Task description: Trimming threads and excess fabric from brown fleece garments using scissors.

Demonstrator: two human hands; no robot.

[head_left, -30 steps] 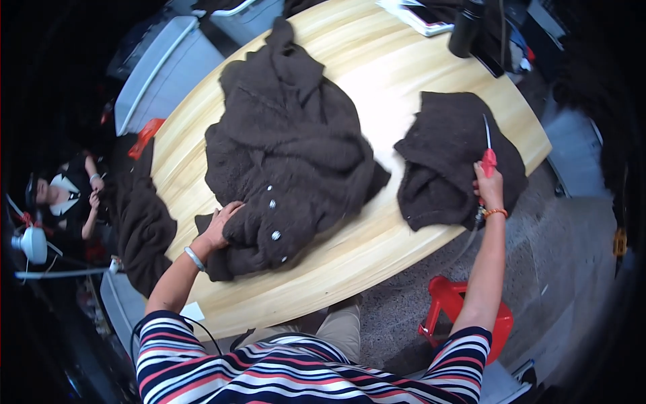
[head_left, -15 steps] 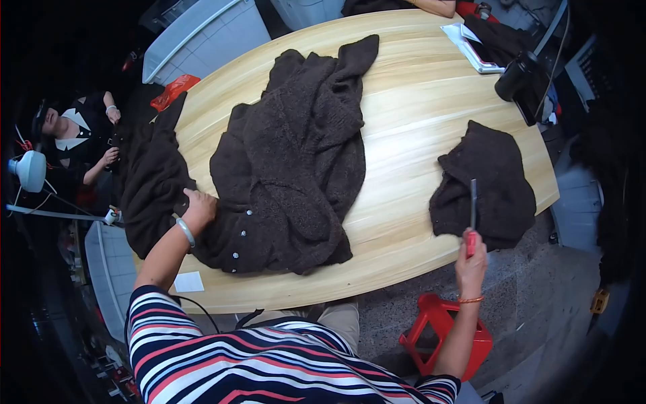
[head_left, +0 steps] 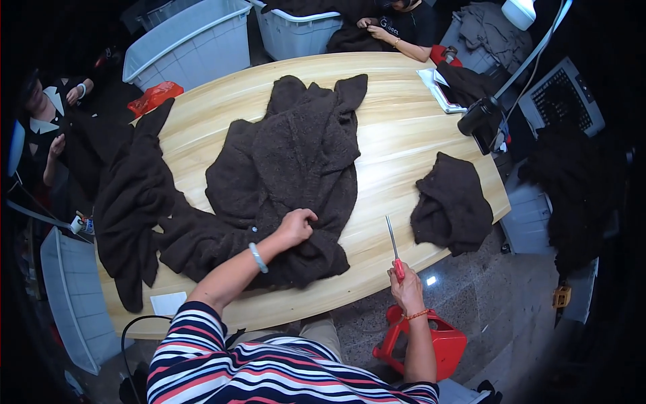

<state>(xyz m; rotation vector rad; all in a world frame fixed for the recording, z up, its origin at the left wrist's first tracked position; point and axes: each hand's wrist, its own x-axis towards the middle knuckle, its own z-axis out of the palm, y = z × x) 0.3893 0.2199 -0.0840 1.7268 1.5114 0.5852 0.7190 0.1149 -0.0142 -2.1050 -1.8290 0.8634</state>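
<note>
Here, a wooden oval table point(head_left: 397, 145) carries the items below.

Garment point(head_left: 289, 168): large, dark brown, fuzzy knit, spread across the middle of the table, its upper end toward the far edge, its lower hem near the person. A pale button shows at the lower left fold.

Left hand point(head_left: 298, 225): closed, fingers bunched into the garment's lower part, gripping a fold of the fabric. A light bracelet sits on the wrist.

Right hand point(head_left: 406, 289): closed around the red handle of scissors point(head_left: 392, 246), held just off the table's near edge. The blades point up and away, over the tabletop; whether they are parted cannot be told.

Small piece point(head_left: 452, 205): same dark fabric, heaped at the right end of the table, well apart from the garment and near the scissors' tip.

Long piece point(head_left: 134, 202): dark fabric draped over the left edge of the table, touching the garment's lower left part.

White slip point(head_left: 168, 303): lies at the near left of the table.

Red stool point(head_left: 437, 340): on the floor under the right forearm.

Bins point(head_left: 188, 44): two pale plastic ones beyond the far edge.

Other people: one seated at the left, one at the far side, hands on dark cloth.

Lamp point(head_left: 494, 111): black base at the right end, beside a white tray point(head_left: 434, 87).
</note>
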